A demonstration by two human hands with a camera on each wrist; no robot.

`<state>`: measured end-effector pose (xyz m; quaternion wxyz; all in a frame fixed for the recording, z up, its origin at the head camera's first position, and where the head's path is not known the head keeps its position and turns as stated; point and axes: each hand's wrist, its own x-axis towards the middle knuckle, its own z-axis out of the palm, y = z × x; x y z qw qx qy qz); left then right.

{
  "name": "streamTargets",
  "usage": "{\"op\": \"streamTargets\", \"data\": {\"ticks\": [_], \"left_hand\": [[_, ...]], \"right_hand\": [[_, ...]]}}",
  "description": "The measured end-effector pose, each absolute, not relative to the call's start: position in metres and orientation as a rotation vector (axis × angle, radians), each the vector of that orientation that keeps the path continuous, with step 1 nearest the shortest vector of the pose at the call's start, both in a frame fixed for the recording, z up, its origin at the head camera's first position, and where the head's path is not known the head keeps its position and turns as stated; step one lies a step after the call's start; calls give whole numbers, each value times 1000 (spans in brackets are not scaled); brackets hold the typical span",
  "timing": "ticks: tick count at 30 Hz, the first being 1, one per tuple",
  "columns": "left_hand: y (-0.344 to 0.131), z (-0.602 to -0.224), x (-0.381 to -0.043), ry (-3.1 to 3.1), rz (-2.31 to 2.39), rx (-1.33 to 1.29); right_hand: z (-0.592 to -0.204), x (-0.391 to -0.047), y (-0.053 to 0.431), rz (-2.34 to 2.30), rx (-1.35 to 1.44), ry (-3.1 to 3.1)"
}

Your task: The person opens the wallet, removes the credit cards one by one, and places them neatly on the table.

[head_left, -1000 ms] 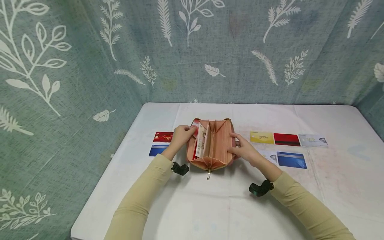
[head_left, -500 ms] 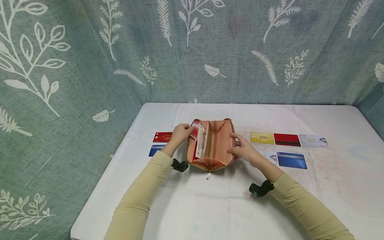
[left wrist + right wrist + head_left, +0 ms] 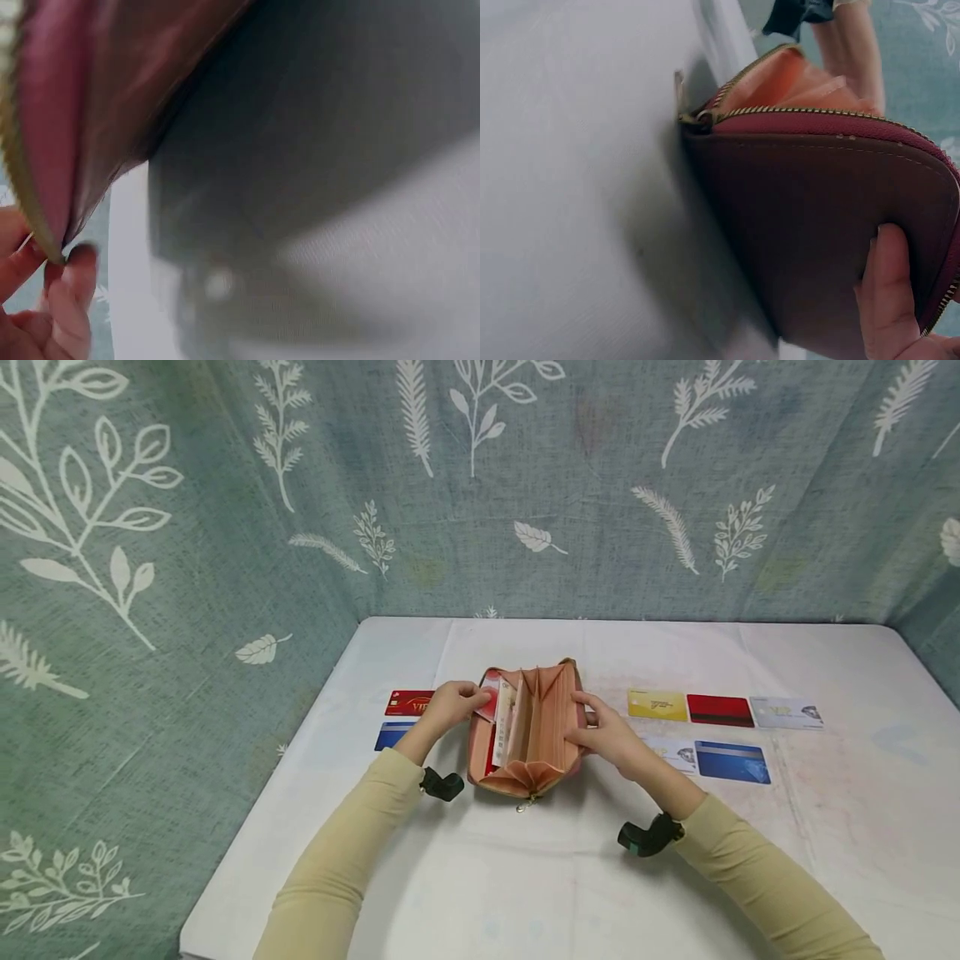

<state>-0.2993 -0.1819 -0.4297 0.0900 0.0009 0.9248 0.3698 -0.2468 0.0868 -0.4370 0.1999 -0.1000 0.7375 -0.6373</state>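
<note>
A zip-around wallet [image 3: 555, 718] with a peach lining stands spread apart in the middle of the table. My left hand [image 3: 452, 704] pinches its left rim near the top, with the thumb by a red-and-white card [image 3: 491, 683] inside. In the left wrist view, fingers [image 3: 71, 300] pinch the zipped edge. A banknote [image 3: 503, 727] stands in the left compartment, and something red shows below it. My right hand [image 3: 611, 735] grips the right side. The right wrist view shows fingers [image 3: 889, 292] flat along the dark outer cover [image 3: 795, 217].
Left of the wallet lie a red VIP card [image 3: 408, 702] and a blue card [image 3: 392, 734], partly behind the left arm. On the right are a yellow card [image 3: 657, 704], a red card [image 3: 720, 711], a silver card [image 3: 787, 712], a blue card [image 3: 732, 762] and a partly hidden pale card [image 3: 678, 752].
The wallet has turned and tilted slightly, its left side coming nearer to me. My left hand has moved a little down with that rim; the right hand keeps its grip.
</note>
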Motion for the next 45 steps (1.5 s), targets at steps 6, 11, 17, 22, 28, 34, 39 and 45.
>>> {"op": "streamTargets", "data": {"ticks": [6, 11, 17, 22, 28, 34, 39, 45], "left_hand": [[-184, -436, -296, 2833, 973, 64], [-184, -440, -296, 2860, 1012, 44], [-185, -440, -298, 2798, 1053, 92], [-188, -440, -300, 2714, 1120, 180], [-192, -441, -303, 2538, 1286, 208], [-197, -446, -306, 2405, 1444, 289], [-201, -450, -308, 2332, 1528, 315], [-193, -446, -306, 2482, 1394, 227]], "right_hand": [[-433, -245, 86, -1774, -298, 2054], [-434, -246, 87, -1769, -311, 2044], [-437, -246, 88, -1768, -319, 2029], [-438, -246, 90, -1772, -325, 2015], [-439, -246, 90, -1770, -328, 2016], [-440, -246, 92, -1768, -314, 2021], [-439, -246, 92, -1753, -297, 2022], [-438, -246, 92, -1754, -281, 2022]]}}
